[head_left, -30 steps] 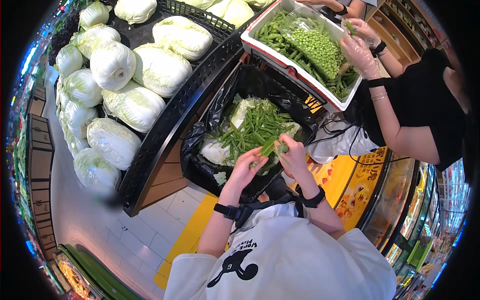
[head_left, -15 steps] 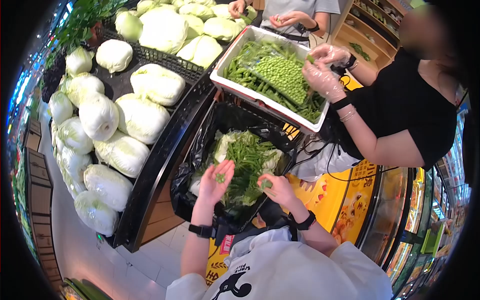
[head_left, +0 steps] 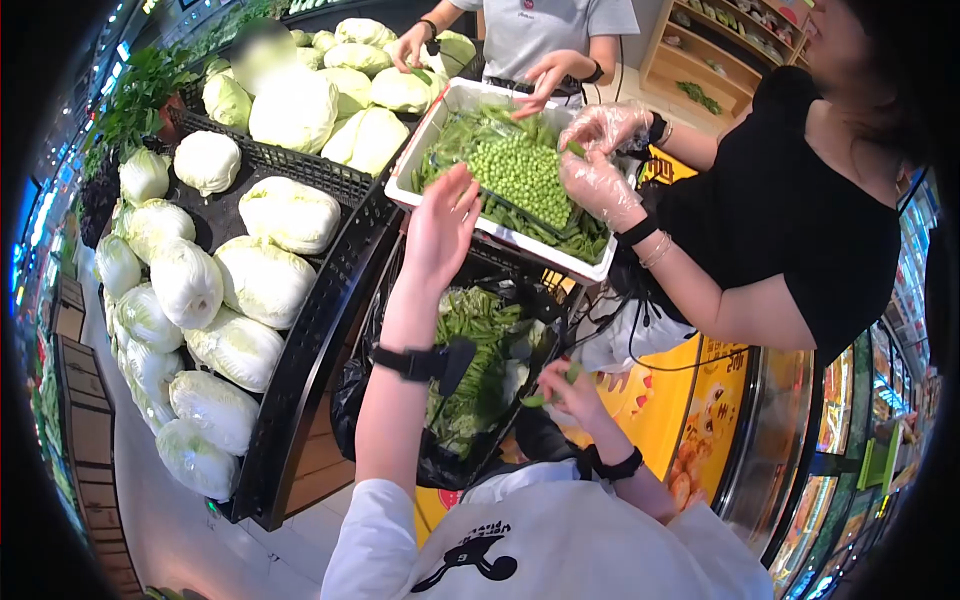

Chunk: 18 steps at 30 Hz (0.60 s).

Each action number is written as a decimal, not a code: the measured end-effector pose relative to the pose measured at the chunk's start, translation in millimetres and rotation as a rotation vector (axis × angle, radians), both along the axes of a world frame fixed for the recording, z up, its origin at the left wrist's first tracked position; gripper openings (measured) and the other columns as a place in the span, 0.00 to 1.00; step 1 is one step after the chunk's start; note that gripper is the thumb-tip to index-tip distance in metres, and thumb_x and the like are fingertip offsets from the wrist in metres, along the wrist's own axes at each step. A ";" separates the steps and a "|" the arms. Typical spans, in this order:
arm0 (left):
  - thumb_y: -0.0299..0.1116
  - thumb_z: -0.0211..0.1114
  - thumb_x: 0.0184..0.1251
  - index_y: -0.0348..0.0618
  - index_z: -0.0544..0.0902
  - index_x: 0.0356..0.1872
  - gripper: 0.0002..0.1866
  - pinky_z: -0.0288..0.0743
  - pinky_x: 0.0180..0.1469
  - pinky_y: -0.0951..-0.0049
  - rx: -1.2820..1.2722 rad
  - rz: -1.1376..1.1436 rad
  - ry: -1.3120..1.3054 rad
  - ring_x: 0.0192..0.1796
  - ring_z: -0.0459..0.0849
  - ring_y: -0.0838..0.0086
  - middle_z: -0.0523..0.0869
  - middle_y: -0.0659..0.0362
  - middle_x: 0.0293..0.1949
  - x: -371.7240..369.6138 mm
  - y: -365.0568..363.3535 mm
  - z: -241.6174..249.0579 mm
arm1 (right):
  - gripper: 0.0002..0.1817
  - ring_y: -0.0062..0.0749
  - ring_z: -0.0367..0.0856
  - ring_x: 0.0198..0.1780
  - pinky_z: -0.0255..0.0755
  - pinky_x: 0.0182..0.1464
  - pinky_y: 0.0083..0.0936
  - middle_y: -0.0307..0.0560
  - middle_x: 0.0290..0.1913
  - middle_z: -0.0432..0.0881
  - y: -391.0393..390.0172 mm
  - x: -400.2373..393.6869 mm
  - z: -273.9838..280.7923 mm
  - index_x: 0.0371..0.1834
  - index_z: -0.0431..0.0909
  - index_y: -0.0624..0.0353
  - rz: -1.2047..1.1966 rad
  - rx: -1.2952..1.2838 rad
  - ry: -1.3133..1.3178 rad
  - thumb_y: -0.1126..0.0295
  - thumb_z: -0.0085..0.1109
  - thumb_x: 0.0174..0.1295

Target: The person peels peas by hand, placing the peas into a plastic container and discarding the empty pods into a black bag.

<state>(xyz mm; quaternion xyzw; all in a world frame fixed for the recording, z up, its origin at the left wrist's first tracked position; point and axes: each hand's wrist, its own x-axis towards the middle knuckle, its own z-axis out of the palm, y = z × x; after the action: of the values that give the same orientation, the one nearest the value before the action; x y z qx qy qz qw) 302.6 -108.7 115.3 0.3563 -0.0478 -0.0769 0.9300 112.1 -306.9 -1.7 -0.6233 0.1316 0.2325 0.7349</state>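
Observation:
My left hand reaches over the near rim of a white foam box, its fingers extended beside a tray of shelled green peas. No peas show in it, though part of the palm is turned from view. Around the tray, the box holds green pea pods. Lower right, my right hand is closed on a green pea pod, near the edge of a crate lined with black plastic. Inside that crate lie empty-looking pods and leaves.
Napa cabbages fill a black display stand on the left, with round cabbages behind. A person in black with plastic-gloved hands holds a pod over the box. Another person in grey stands across, both hands near the box.
My left hand, earlier palm up with several peas over the crate, has moved forward to the tray. My right hand shifted slightly right and down, still with a pod. The person opposite spread their hands.

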 end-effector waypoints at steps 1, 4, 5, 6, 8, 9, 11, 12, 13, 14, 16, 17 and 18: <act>0.40 0.50 0.67 0.33 0.66 0.56 0.23 0.58 0.63 0.71 0.118 -0.014 -0.012 0.60 0.67 0.69 0.69 0.52 0.56 -20.6 7.0 -8.0 | 0.08 0.12 0.64 0.21 0.52 0.19 0.11 0.33 0.21 0.71 1.5 2.9 7.6 0.30 0.72 0.54 -0.045 0.130 0.030 0.63 0.51 0.62; 0.35 0.53 0.66 0.36 0.72 0.51 0.16 0.63 0.58 0.75 0.425 -0.089 -0.083 0.53 0.74 0.76 0.76 0.58 0.50 -88.1 29.7 -34.7 | 0.07 0.14 0.62 0.20 0.50 0.17 0.11 0.36 0.22 0.70 14.1 9.7 22.8 0.31 0.70 0.55 -0.156 0.363 0.053 0.65 0.49 0.63; 0.33 0.55 0.65 0.36 0.73 0.49 0.15 0.66 0.55 0.76 0.635 -0.097 -0.096 0.51 0.75 0.76 0.77 0.59 0.48 -111.4 35.7 -43.2 | 0.07 0.14 0.62 0.21 0.51 0.18 0.12 0.36 0.22 0.69 18.4 12.3 23.6 0.31 0.69 0.55 -0.133 0.425 0.049 0.66 0.48 0.64; 0.31 0.56 0.64 0.37 0.72 0.50 0.15 0.66 0.55 0.76 0.722 -0.133 -0.087 0.50 0.74 0.77 0.77 0.59 0.48 -133.4 38.5 -51.9 | 0.07 0.14 0.62 0.21 0.51 0.18 0.12 0.35 0.22 0.69 25.9 13.2 32.2 0.32 0.69 0.55 -0.130 0.410 0.056 0.65 0.48 0.64; 0.27 0.58 0.61 0.36 0.70 0.54 0.19 0.70 0.51 0.77 0.783 -0.218 -0.068 0.48 0.75 0.77 0.78 0.57 0.46 -172.3 41.8 -64.8 | 0.06 0.14 0.61 0.20 0.52 0.18 0.12 0.35 0.22 0.68 43.1 13.8 37.2 0.33 0.69 0.54 -0.119 0.440 0.078 0.65 0.46 0.65; 0.25 0.61 0.59 0.36 0.70 0.53 0.20 0.72 0.48 0.78 0.797 -0.237 -0.052 0.47 0.76 0.78 0.78 0.55 0.46 -188.0 43.5 -65.1 | 0.08 0.13 0.61 0.20 0.53 0.18 0.11 0.36 0.22 0.69 51.1 12.6 40.5 0.34 0.69 0.56 -0.085 0.439 0.069 0.64 0.45 0.66; 0.22 0.63 0.56 0.35 0.75 0.48 0.17 0.75 0.42 0.81 0.863 -0.164 0.017 0.39 0.79 0.80 0.82 0.57 0.38 -213.1 43.3 -65.8 | 0.09 0.14 0.61 0.19 0.53 0.18 0.11 0.37 0.22 0.69 67.2 8.1 38.9 0.36 0.69 0.57 -0.018 0.429 0.040 0.63 0.44 0.66; 0.22 0.63 0.56 0.34 0.76 0.46 0.15 0.75 0.40 0.82 0.893 -0.160 0.073 0.36 0.80 0.80 0.83 0.58 0.35 -221.9 46.7 -69.3 | 0.11 0.15 0.60 0.18 0.53 0.17 0.12 0.38 0.22 0.70 75.0 5.9 38.9 0.38 0.69 0.58 0.034 0.418 -0.005 0.62 0.42 0.66; 0.22 0.63 0.56 0.34 0.76 0.46 0.15 0.75 0.40 0.82 0.893 -0.149 0.084 0.36 0.80 0.80 0.83 0.58 0.35 -230.3 50.0 -73.5 | 0.13 0.14 0.60 0.18 0.53 0.17 0.12 0.39 0.23 0.71 82.6 2.9 41.3 0.41 0.69 0.59 0.031 0.393 -0.010 0.61 0.41 0.67; 0.21 0.62 0.57 0.33 0.77 0.46 0.14 0.76 0.38 0.82 0.805 -0.078 0.139 0.34 0.81 0.81 0.83 0.58 0.34 -237.6 53.2 -78.2 | 0.13 0.14 0.60 0.18 0.53 0.17 0.12 0.39 0.23 0.71 88.2 0.2 44.1 0.41 0.69 0.59 0.043 0.394 -0.004 0.61 0.41 0.67; 0.21 0.61 0.58 0.32 0.77 0.45 0.13 0.76 0.37 0.83 0.715 -0.001 0.193 0.32 0.81 0.81 0.83 0.57 0.32 -247.4 62.1 -84.7 | 0.13 0.11 0.60 0.18 0.52 0.17 0.10 0.41 0.25 0.74 97.9 -3.7 48.0 0.42 0.70 0.60 -0.113 0.303 0.006 0.61 0.43 0.67; 0.21 0.61 0.59 0.31 0.77 0.45 0.12 0.76 0.37 0.82 0.641 0.052 0.207 0.33 0.81 0.80 0.83 0.56 0.33 -252.1 67.9 -87.3 | 0.13 0.08 0.60 0.17 0.52 0.17 0.10 0.42 0.27 0.76 96.7 -4.7 43.9 0.43 0.71 0.60 -0.126 0.338 -0.013 0.62 0.43 0.66; 0.21 0.60 0.60 0.29 0.76 0.45 0.12 0.77 0.38 0.82 0.568 0.104 0.219 0.33 0.81 0.80 0.83 0.55 0.33 -255.9 73.1 -88.6 | 0.13 0.08 0.60 0.17 0.52 0.17 0.10 0.42 0.27 0.76 96.3 -7.0 42.6 0.43 0.71 0.60 -0.122 0.338 -0.010 0.62 0.43 0.66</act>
<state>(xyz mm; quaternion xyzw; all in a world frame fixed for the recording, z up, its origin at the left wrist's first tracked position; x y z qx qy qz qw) 46.7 -35.6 26.7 0.5935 0.0944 -0.0776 0.7955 105.1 -210.6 40.9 -0.4830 0.1244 0.2032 0.8425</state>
